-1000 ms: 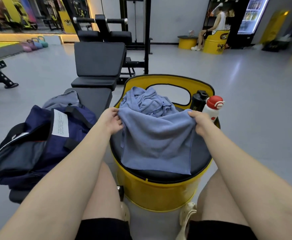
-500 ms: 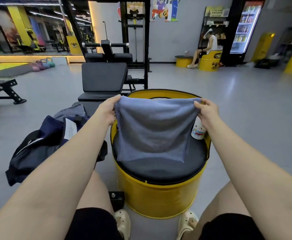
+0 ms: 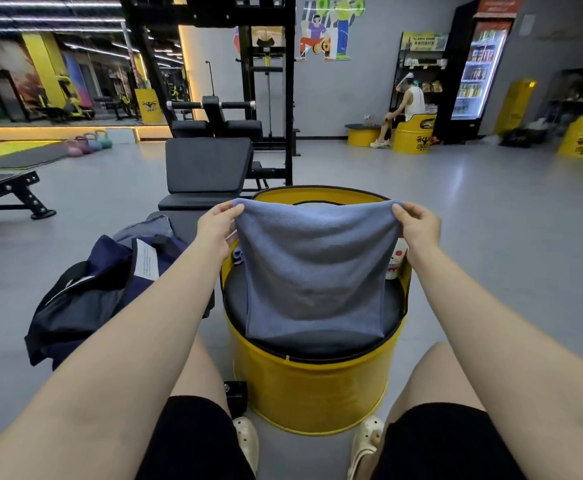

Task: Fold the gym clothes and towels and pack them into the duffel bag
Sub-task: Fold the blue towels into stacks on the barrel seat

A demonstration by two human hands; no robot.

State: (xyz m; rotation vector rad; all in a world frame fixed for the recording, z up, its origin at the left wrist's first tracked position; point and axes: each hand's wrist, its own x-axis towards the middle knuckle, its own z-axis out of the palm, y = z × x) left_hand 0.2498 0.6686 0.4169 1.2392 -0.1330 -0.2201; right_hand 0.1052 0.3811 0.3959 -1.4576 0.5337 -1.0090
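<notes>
A blue-grey towel hangs stretched between my two hands above the yellow drum seat. My left hand pinches its upper left corner and my right hand pinches its upper right corner. The towel's lower edge reaches the seat's black cushion. It hides most of what lies behind it on the seat. The navy duffel bag lies open on a black bench to my left, with a white label showing.
A white bottle peeks out at the towel's right edge on the seat. A black weight bench and rack stand behind. Another bench is at the far left. A person sits on a yellow drum far back. Grey floor spreads to the right.
Both hands lifted the towel off the pile on the seat and hold it up and spread. My head has tilted up, so more of the room shows.
</notes>
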